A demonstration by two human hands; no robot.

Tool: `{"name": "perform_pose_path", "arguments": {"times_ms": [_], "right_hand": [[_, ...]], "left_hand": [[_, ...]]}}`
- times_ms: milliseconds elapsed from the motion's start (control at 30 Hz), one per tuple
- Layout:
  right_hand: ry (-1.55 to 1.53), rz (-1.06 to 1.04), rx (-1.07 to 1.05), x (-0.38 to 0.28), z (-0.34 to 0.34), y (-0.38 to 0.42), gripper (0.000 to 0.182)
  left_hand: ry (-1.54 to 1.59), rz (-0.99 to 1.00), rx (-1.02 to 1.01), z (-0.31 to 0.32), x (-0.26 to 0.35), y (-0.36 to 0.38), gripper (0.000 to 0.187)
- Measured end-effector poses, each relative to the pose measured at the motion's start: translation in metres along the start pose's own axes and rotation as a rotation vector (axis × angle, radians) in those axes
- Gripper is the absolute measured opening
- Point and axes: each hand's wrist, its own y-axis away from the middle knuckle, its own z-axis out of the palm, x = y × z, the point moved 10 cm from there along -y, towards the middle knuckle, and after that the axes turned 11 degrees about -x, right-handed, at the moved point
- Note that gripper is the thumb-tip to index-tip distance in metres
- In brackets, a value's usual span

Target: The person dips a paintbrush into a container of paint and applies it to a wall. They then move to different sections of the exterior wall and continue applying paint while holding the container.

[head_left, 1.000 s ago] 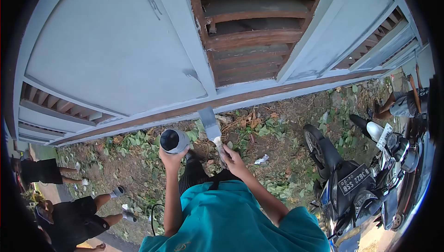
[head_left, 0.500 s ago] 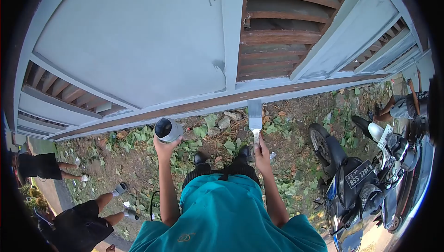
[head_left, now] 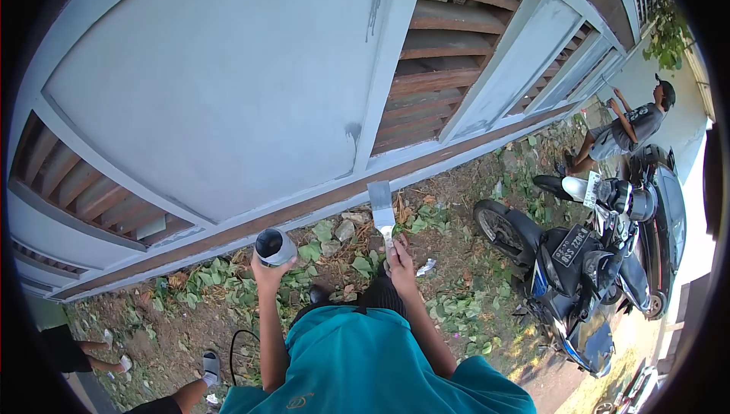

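My left hand is wrapped around a light grey, round paint container with a dark round top facing me. My right hand grips the pale handle of a flat, wide paintbrush, its grey end pointing up and away from me. The brush overlaps the lower wooden edge of the wall in this view. Ahead stands a pale blue-grey wall panel, with darker grey streaks near its right side. Brown wooden louvres are set to the right of that panel.
Leafy, littered ground runs along the wall base. Parked motorcycles stand at the right. Beyond them, a person in a cap faces the wall with raised arms. Other people's legs show at lower left.
My view has turned right and up, bringing more of the far person and motorcycles into sight. Both hands keep hold of the container and brush; the brush now sits further left in view.
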Motion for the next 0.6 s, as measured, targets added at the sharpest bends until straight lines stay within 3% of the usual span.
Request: {"name": "perform_pose_path", "arguments": {"times_ms": [267,367,600], "right_hand": [[-0.108,0.154,0.194,0.034,0.018,0.050,0.032],[0.062,0.180,0.157,0.031,0.019,0.053,0.034],[0.014,0.211,0.136,0.040,0.035,0.045,0.031]], "left_hand": [[-0.028,0.017,-0.156,-0.005,-0.018,0.006,0.070],[0.088,-0.044,-0.114,-0.012,-0.028,0.007,0.071],[0.019,-0.071,-0.044,-0.024,-0.048,0.008,0.071]]}}
